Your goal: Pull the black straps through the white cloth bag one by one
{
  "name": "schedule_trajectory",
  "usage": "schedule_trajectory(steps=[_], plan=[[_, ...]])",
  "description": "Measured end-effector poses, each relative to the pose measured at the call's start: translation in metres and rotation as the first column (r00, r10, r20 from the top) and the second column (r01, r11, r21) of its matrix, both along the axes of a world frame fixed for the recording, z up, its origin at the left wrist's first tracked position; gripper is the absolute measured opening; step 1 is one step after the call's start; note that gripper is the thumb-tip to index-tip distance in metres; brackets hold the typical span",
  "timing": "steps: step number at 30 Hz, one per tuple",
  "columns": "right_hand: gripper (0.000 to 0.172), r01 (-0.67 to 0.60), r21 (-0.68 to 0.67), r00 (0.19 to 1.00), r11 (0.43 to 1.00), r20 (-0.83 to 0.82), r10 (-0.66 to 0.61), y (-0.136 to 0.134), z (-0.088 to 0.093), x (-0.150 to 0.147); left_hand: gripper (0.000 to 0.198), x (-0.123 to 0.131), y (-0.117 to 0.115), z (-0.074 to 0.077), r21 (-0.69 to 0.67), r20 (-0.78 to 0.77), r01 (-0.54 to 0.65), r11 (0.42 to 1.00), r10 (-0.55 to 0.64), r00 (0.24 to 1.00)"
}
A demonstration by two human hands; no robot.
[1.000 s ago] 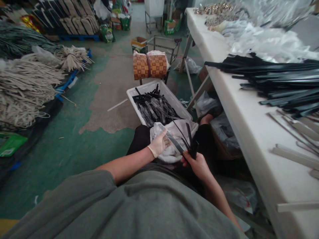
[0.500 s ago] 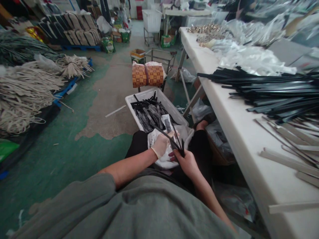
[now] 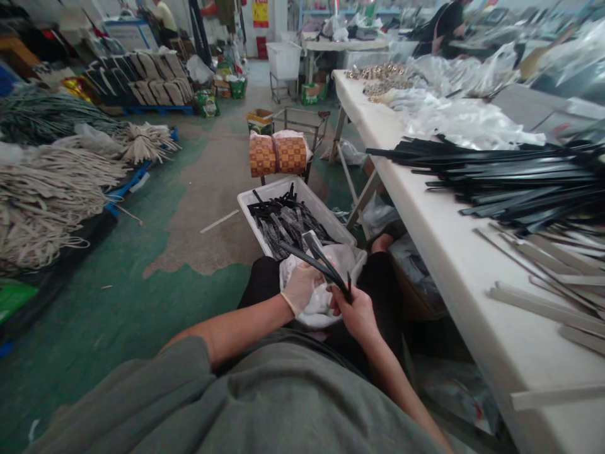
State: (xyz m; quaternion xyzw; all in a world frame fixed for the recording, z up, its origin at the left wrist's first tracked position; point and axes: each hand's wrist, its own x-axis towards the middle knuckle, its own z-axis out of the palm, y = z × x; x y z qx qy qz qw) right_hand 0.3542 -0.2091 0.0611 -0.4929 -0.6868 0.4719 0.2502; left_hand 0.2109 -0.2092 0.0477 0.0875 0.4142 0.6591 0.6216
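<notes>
My left hand, in a thin pale glove, is closed at a clear plastic sleeve and the folded black strap beside it. The strap runs down to my right hand, bare and wrapped round its lower end, where short ends stick up. Whether the strap lies inside the sleeve, I cannot tell. Under both hands a white plastic bag rests in my lap. Just beyond stands a white bin holding many black straps, some in clear sleeves.
On my right, a white table bears piled black straps, beige strips and plastic bags. A checked roll sits beyond the bin. Beige cords lie in heaps at left. A person is at the back right.
My head view has tilted up slightly. The strap and sleeve have shifted a little between my hands, and the sleeve now stands more slanted. Both hands keep their hold.
</notes>
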Motion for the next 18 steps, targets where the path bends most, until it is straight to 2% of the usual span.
schedule_trajectory(steps=[2, 3, 7, 9, 11, 13, 16, 18], plan=[[0.041, 0.014, 0.012, 1.0, 1.0, 0.006, -0.014, 0.0, 0.0, 0.001, 0.034, 0.0, -0.003, 0.0, 0.049, -0.055, 0.12, 0.992, -0.117, 0.992], [0.042, 0.017, 0.006, 1.0, 1.0, 0.001, -0.017, -0.001, -0.001, 0.002, 0.035, -0.002, -0.002, 0.001, 0.071, -0.07, 0.121, 0.99, -0.116, 0.991], [0.04, 0.008, -0.042, 1.0, 0.999, -0.021, -0.009, -0.007, -0.007, 0.003, 0.035, -0.01, 0.009, 0.006, 0.094, -0.045, -0.112, 0.989, 0.117, 0.992], [0.04, 0.012, -0.041, 0.999, 0.999, -0.033, -0.013, -0.009, -0.009, 0.003, 0.032, -0.008, 0.01, 0.003, 0.109, -0.058, -0.102, 0.989, 0.109, 0.992], [0.041, 0.01, -0.04, 0.999, 0.999, -0.052, -0.012, -0.01, -0.008, 0.003, 0.028, -0.001, 0.005, -0.005, 0.105, -0.081, -0.009, 0.994, 0.017, 0.997], [0.044, -0.017, -0.073, 0.998, 0.997, -0.066, 0.012, -0.011, -0.007, 0.004, 0.027, 0.003, 0.001, -0.013, 0.032, -0.066, 0.035, 0.999, -0.033, 0.997], [0.052, -0.022, -0.177, 0.994, 0.984, -0.105, 0.004, -0.011, -0.006, 0.007, 0.03, -0.005, 0.003, -0.015, -0.052, -0.021, -0.055, 0.997, 0.054, 0.998], [0.058, 0.038, -0.231, 0.985, 0.972, -0.153, -0.074, -0.008, -0.006, 0.007, 0.033, -0.013, 0.008, -0.01, -0.02, -0.044, -0.117, 0.993, 0.116, 0.992]])
